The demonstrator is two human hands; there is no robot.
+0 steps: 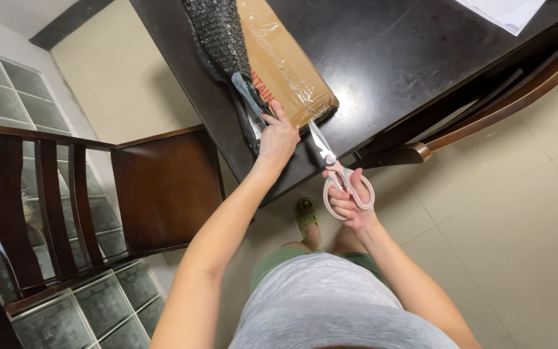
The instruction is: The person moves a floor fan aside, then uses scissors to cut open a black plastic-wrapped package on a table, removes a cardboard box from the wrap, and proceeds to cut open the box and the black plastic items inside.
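Gripping scissors at the parcel's near end

Our right hand has fingers closed through the pale handles, blades slightly parted, tips touching the plastic-wrapped cardboard box. Our left hand lies flat, fingers spread, on the black bubble-wrap bundle beside the box. Both rest at the dark table's edge; we cannot see inside either. A wooden chair stands just left.
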